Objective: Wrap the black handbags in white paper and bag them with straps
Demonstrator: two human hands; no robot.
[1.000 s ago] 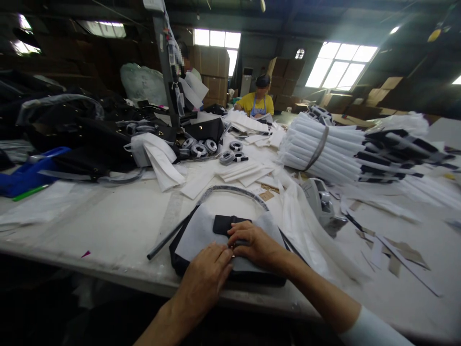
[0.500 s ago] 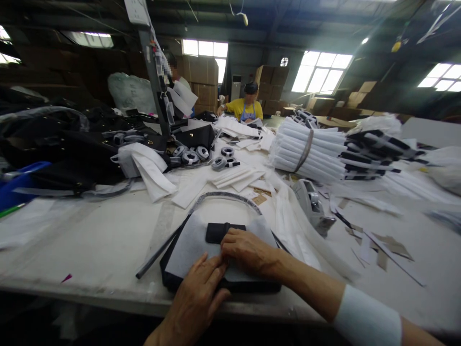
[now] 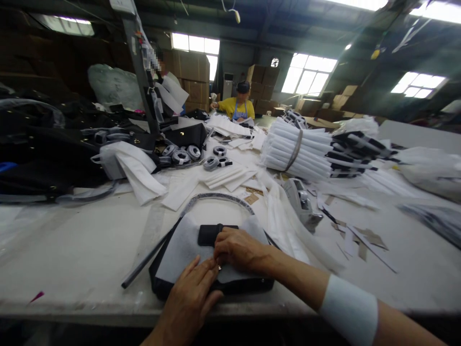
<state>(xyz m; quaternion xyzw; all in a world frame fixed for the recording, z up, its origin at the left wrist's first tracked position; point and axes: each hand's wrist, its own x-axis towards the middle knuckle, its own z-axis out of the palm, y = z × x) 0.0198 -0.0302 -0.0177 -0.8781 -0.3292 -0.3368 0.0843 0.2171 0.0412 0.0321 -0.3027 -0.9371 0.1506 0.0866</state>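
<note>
A black handbag (image 3: 158, 283) lies in front of me at the table's edge, with a pale protective sheet (image 3: 176, 250) over its face. Its handle (image 3: 216, 196), wrapped in clear film, arches away from me. A short black tab (image 3: 207, 234) shows on the sheet, partly hidden by my right hand (image 3: 236, 250), whose fingers are curled together beside it. What they pinch, if anything, is hidden. Just below those fingertips a small metal fitting (image 3: 219, 267) glints. My left hand (image 3: 194, 288) rests flat on the sheet, fingers stretched out, their tips close to the right hand.
A tape dispenser (image 3: 302, 204) stands to the right, near scattered scraps (image 3: 360, 240). Behind it lies a strapped bundle of white-wrapped pieces (image 3: 298, 149). Black bags (image 3: 65, 154) pile up at left, beside coiled straps (image 3: 182, 156) and white sheets (image 3: 133, 168). A person in yellow (image 3: 239, 105) sits across the table.
The view has shifted slightly, so things sit a little further left. My right fingers have lifted or shifted a little, and the metal fitting now shows beneath them. My left hand stays on the sheet.
</note>
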